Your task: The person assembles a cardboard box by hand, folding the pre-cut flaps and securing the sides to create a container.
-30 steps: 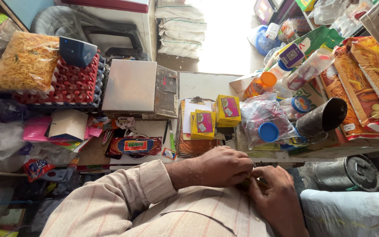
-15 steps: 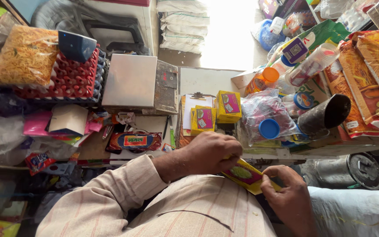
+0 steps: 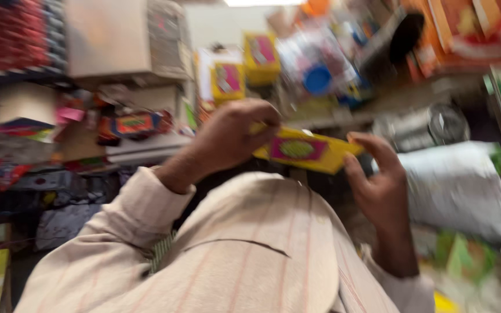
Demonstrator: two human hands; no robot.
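I hold a flat yellow packet [image 3: 305,152] with a magenta label and a green oval between both hands, in front of my striped beige shirt [image 3: 250,255]. My left hand [image 3: 233,136] grips the packet's left end with the fingers curled over it. My right hand [image 3: 378,185] holds the right end, thumb on top and fingers underneath. The picture is blurred by motion.
A shop counter lies ahead with two similar yellow boxes [image 3: 244,69], a grey scale-like box [image 3: 123,37], a red tray [image 3: 13,32] at the far left and a blue-lidded jar [image 3: 319,78]. A grey sack [image 3: 459,191] and a metal tin [image 3: 430,124] sit at the right.
The yellow packet has come up from my lap and is now level between both hands. The view has swung closer and lower, blurring the counter.
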